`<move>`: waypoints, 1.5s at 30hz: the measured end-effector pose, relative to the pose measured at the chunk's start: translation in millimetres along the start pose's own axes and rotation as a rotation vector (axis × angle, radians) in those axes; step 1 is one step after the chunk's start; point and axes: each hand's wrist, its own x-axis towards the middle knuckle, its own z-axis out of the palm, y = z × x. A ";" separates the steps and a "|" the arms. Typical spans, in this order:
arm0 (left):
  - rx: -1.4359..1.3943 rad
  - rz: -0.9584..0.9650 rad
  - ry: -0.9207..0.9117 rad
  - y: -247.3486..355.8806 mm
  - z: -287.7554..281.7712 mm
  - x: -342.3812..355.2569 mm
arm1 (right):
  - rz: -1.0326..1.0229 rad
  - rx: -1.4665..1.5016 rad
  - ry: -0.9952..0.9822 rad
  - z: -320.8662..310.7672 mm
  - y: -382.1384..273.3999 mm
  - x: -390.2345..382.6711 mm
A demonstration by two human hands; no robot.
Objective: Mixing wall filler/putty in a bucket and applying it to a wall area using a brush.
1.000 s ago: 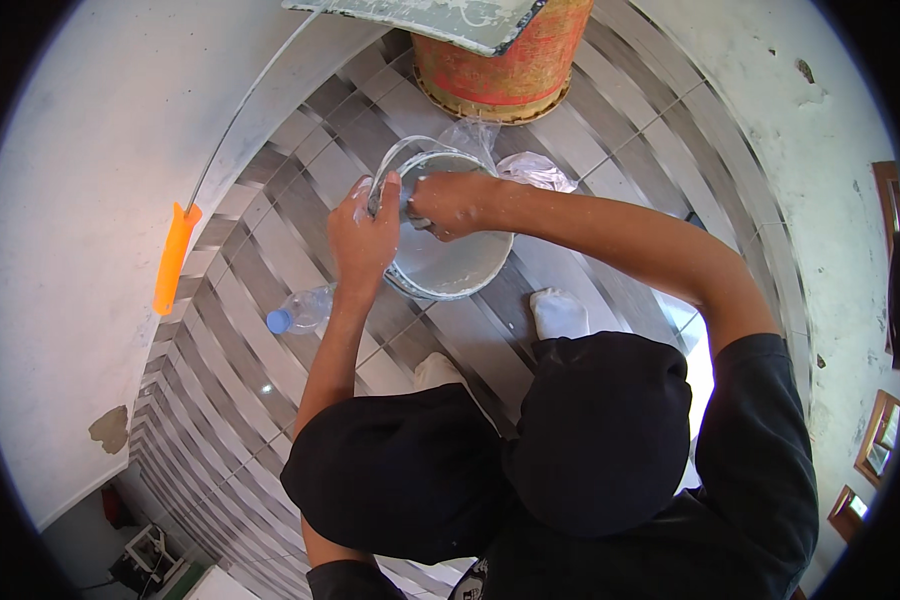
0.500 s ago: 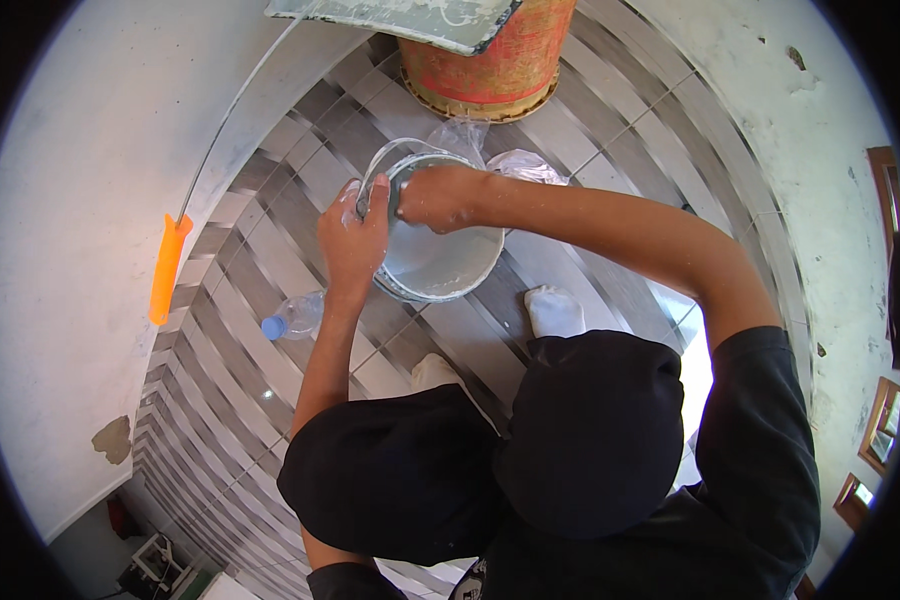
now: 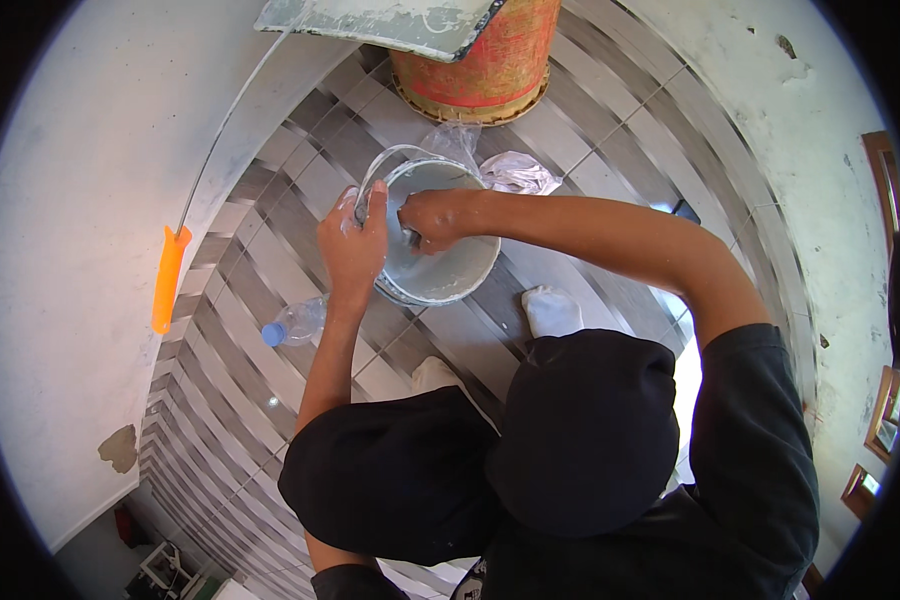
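A pale bucket [image 3: 468, 265] with whitish smears inside stands on the tiled floor in front of me. My left hand [image 3: 355, 235], flecked with white, is closed on its left rim, where the thin wire handle [image 3: 395, 149] rises by the thumb. From the right, my right hand [image 3: 437, 217] reaches down inside the bucket. Its fingers are closed around a small greyish thing [image 3: 410, 236], mostly hidden by the hand, whose kind I cannot make out.
Beyond the bucket lie clear plastic [image 3: 454, 142] and a crumpled pinkish-white bag [image 3: 520, 173]. A red drum [image 3: 480, 85] stands behind, below a paint tray [image 3: 390, 25]. An orange-handled roller [image 3: 170, 280] leans at left; a clear bottle [image 3: 302, 322] lies on the floor.
My right hand has moved a little nearer to me inside the bucket, and the greyish thing in its fingers now shows. My left hand keeps its hold on the rim.
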 end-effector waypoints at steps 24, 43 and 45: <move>-0.034 -0.016 -0.003 -9.3 -0.1 -0.7 | -0.024 -0.005 0.001 -3.6 6.6 -6.2; 0.005 0.018 0.062 -27.5 -4.0 -1.5 | -0.101 0.036 -0.017 -17.8 -15.0 -5.0; 0.005 -0.022 0.003 -15.5 -1.6 1.0 | -0.173 -0.141 -0.100 -2.1 -1.3 -5.8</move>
